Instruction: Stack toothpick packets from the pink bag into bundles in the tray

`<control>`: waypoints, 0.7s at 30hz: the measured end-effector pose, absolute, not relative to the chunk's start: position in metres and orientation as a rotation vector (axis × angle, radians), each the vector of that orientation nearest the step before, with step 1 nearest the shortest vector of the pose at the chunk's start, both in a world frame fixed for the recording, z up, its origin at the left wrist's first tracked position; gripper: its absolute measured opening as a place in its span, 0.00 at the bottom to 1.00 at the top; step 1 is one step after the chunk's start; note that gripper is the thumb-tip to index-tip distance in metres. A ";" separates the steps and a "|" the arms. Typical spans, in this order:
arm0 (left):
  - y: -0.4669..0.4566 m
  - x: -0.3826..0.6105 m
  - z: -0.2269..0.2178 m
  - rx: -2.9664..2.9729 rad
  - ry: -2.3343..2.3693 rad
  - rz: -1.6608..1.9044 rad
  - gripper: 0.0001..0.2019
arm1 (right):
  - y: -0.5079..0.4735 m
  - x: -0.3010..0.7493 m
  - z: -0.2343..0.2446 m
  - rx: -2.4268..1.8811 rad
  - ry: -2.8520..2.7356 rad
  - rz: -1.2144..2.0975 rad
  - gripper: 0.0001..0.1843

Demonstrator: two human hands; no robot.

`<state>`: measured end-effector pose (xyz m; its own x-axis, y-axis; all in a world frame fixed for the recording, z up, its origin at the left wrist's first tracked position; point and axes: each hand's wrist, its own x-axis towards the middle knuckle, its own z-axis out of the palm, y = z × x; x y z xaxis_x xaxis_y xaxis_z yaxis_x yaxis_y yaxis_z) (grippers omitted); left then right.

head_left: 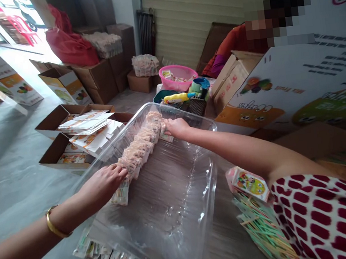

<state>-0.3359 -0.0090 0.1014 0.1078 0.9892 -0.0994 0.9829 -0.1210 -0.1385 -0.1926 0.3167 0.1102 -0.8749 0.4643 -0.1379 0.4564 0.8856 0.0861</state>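
Left hand [111, 177]: fingers narrow, against near end of packets [142, 145]. Right hand [175, 128]: fingers bent at far end. Cannot tell if either grips. Row between fingers, in tray [171, 204]; lettering illegible. Carton [273, 69] right of right fingers: "Mix Fruit".

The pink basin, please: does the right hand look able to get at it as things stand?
Probably not directly: the right hand touches the packet row, and the far tray rim and a yellow item lie between that hand and the pink basin.
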 end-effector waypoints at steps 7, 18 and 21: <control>-0.010 -0.332 0.103 -2.295 -2.022 0.264 0.11 | 0.298 -0.202 0.099 0.834 2.934 0.360 0.27; -0.009 -0.330 0.104 -2.294 -2.000 0.357 0.13 | 0.282 -0.193 0.096 0.626 2.957 0.073 0.22; -0.009 -0.331 0.102 -2.297 -1.970 0.339 0.12 | 0.286 -0.185 0.095 0.543 2.902 0.051 0.20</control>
